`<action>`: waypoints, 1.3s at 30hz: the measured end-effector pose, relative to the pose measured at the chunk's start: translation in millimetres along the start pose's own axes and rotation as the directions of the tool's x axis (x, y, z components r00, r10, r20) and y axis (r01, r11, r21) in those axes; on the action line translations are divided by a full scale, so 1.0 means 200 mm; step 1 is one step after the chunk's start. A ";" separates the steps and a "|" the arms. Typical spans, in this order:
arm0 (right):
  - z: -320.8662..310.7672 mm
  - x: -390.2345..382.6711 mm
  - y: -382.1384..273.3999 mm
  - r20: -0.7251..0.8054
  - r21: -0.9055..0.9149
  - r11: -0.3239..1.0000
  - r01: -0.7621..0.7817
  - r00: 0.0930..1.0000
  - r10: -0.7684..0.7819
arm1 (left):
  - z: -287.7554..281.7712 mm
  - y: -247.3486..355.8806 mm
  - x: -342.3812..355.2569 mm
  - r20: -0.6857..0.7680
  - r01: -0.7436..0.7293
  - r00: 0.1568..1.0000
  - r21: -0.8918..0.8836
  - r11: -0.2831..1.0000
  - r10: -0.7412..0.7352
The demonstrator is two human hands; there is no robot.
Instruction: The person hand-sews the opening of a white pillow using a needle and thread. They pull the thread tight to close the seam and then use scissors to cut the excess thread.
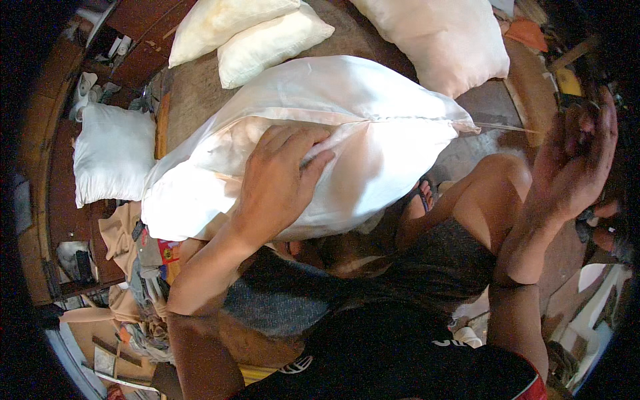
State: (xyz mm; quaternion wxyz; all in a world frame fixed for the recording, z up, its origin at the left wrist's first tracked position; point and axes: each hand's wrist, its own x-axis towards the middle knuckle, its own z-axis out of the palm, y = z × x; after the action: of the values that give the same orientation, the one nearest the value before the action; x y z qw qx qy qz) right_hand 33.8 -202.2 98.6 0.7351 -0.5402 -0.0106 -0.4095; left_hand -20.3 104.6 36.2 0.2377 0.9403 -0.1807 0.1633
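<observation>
A large, plump white pillow (393, 167) lies across my lap, with a slit along its upper side gaping at the left and drawn together at the right. White filling (247, 137) shows inside the gap. My left hand (277, 183) is closed on the pillow's cloth, thumb and fingers pinching the edges where the gap ends. From the pillow's right tip a thin pale thread (507, 127) runs taut toward my right hand (573, 160). That hand is raised at the far right, some fingers curled and others straight. Whether a needle is in it, I cannot make out.
Two cream pillows (273, 47) overlap at the back, and a bigger one (447, 40) lies at the back right. A small white pillow (115, 153) is at the left. Crumpled cloths (137, 280) are heaped at lower left. Another person's foot (607, 233) shows at the right edge.
</observation>
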 end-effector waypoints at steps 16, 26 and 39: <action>0.12 -0.32 0.15 0.705 -0.272 0.851 -0.449 0.509 0.493 | 0.04 0.00 0.05 -0.137 0.032 0.990 0.050 0.998 -0.025; 0.13 -0.36 0.33 0.673 -0.329 0.867 -0.375 0.551 0.494 | 0.07 0.00 0.08 0.008 0.250 0.965 -0.310 0.917 -0.261; 0.14 -0.40 0.40 0.662 -0.263 0.856 -0.445 0.563 0.495 | 0.08 -0.01 0.09 -0.057 0.028 0.998 0.013 1.000 -0.027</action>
State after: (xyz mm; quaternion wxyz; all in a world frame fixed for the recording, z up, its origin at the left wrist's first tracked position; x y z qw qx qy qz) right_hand 42.5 -126.6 10.3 0.7364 -0.6617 -0.1349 0.0412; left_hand 0.3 92.7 30.0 0.2385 0.9393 -0.1598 0.1880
